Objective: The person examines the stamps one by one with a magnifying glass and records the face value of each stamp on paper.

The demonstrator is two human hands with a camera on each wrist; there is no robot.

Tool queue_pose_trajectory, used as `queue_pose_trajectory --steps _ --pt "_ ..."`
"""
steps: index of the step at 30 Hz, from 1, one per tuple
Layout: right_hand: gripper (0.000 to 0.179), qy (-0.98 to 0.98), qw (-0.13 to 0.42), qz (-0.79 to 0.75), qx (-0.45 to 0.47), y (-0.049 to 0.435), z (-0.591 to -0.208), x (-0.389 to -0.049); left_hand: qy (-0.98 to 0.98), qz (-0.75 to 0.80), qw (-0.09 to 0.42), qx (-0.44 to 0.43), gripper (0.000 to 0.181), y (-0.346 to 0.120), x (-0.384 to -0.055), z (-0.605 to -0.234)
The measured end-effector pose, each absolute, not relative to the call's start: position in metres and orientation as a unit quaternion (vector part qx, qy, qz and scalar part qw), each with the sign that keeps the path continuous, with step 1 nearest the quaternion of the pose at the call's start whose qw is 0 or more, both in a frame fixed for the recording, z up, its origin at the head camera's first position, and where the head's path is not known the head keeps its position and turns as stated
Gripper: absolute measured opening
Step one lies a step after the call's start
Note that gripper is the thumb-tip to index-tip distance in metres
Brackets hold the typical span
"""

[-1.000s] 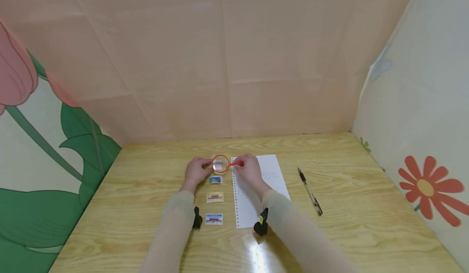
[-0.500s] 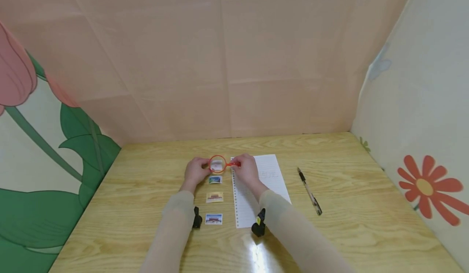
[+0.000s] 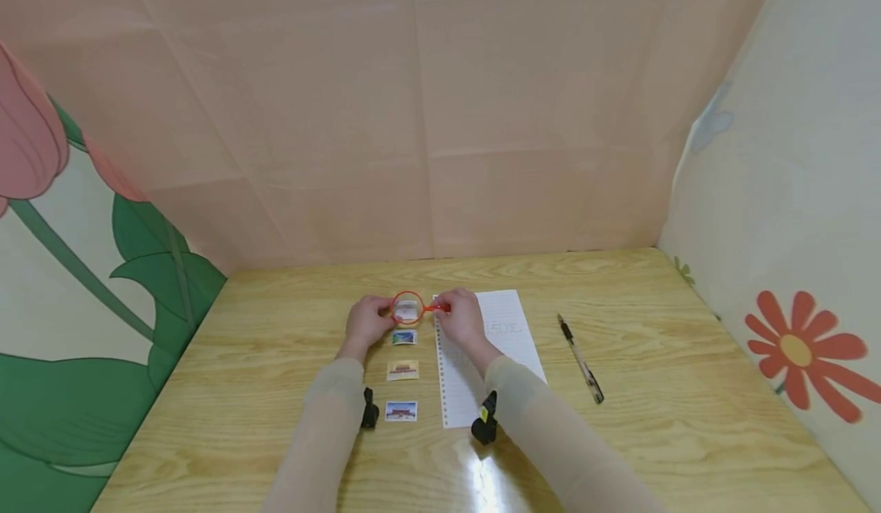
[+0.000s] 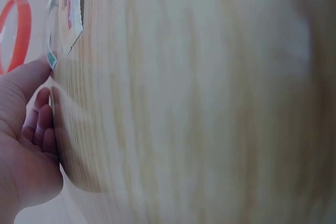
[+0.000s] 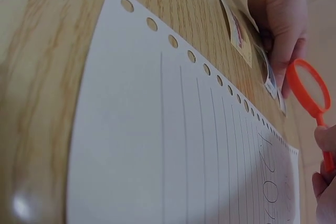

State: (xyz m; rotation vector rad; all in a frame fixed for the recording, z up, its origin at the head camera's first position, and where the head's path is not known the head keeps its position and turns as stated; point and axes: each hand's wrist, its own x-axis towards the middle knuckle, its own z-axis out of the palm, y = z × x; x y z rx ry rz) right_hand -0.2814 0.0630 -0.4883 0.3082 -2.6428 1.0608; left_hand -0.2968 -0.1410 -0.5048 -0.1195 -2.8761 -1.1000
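Observation:
In the head view my right hand [image 3: 463, 318] grips the handle of a small red magnifying glass [image 5: 311, 88], its round lens tilted over the farthest postage stamp [image 3: 406, 310]. My left hand [image 3: 366, 323] is at that stamp's left edge, pinching it between thumb and finger. Nearer me, in a column, lie a blue-green stamp [image 3: 404, 337], a yellowish stamp [image 3: 402, 370] and a stamp with a red building under a blue sky [image 3: 401, 411]. Under my right hand and forearm is a lined sheet of paper [image 3: 454, 391] with punched holes and handwriting.
A pen [image 3: 580, 358] lies to the right of the sheet on the wood-grain table [image 3: 674, 406]. A pinkish cloth backdrop [image 3: 427, 115] rises behind the table, and flower-printed panels [image 3: 791, 192] stand at both sides.
The magnifying glass has shifted slightly left with my right hand, so the lens sits more squarely over the far stamp. My left hand stays nearly where it was.

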Motion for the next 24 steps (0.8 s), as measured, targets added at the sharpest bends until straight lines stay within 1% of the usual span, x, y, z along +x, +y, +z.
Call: queue_pose_trajectory --steps 7,16,21,24 --pt "0.007 -0.913 0.142 0.365 0.111 0.064 -0.489 -0.281 -0.930 -0.364 0.029 -0.036 0.039 -0.141 -0.296 -0.504" --pt "0.007 -0.915 0.115 0.374 0.103 0.067 -0.487 -0.279 -0.929 -0.365 0.031 -0.045 0.038 -0.142 -0.295 -0.504" --pt "0.008 -0.915 0.098 0.381 0.095 0.082 -0.487 -0.280 -0.931 -0.361 0.028 -0.052 0.036 -0.142 -0.294 -0.501" --pt "0.009 -0.910 0.115 0.382 0.110 0.099 -0.485 -0.280 -0.932 -0.358 0.022 -0.048 0.037 -0.142 -0.293 -0.499"
